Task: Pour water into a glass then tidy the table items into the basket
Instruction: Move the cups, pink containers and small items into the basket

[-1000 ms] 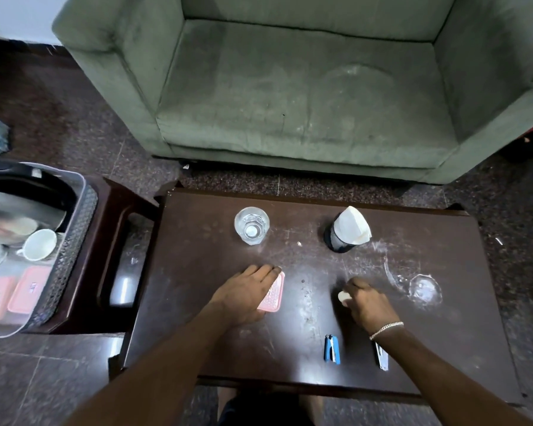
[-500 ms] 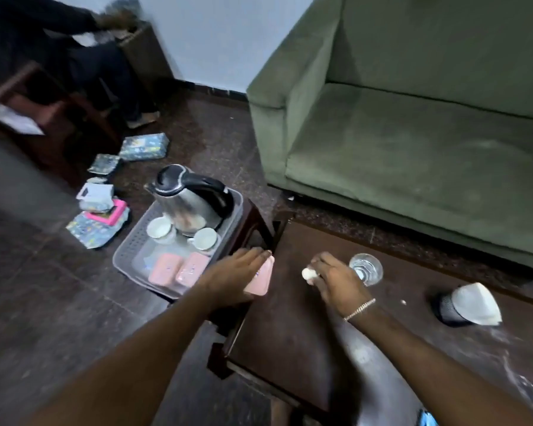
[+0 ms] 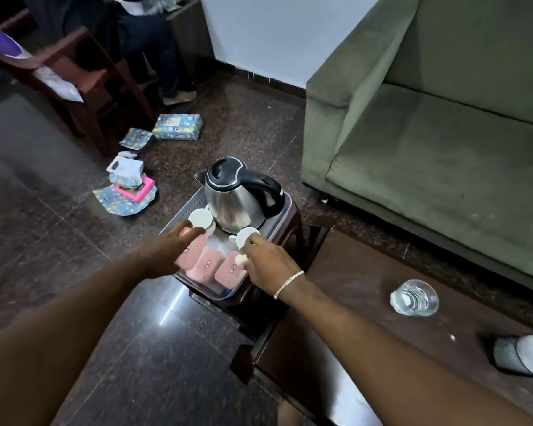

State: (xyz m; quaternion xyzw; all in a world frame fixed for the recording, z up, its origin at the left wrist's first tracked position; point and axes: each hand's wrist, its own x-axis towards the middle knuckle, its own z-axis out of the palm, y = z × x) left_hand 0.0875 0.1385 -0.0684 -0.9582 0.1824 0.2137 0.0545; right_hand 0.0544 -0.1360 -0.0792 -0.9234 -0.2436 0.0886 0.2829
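Observation:
A grey basket [image 3: 182, 206] stands on a dark stool left of the table. It holds a steel kettle [image 3: 237, 199], two white cups [image 3: 200, 218] and pink lidded boxes [image 3: 230, 271]. My left hand [image 3: 163, 253] is over the basket's left side and grips another pink box [image 3: 194, 252], lowered among the others. My right hand [image 3: 270, 265] hovers over the basket's right side and pinches a small white object [image 3: 241, 259]. A glass of water [image 3: 414, 298] stands on the dark table [image 3: 351, 348].
A dark cup with white paper [image 3: 523, 355] lies at the table's right edge. A green sofa [image 3: 443, 149] stands behind the table. Wrapped boxes [image 3: 177, 127] and packets lie on the floor at left. A wooden chair [image 3: 83, 84] and a seated person are at top left.
Both hands moved left off the table to over the basket. The left carried the pink box and the right carried the small white object. My view swung left with them.

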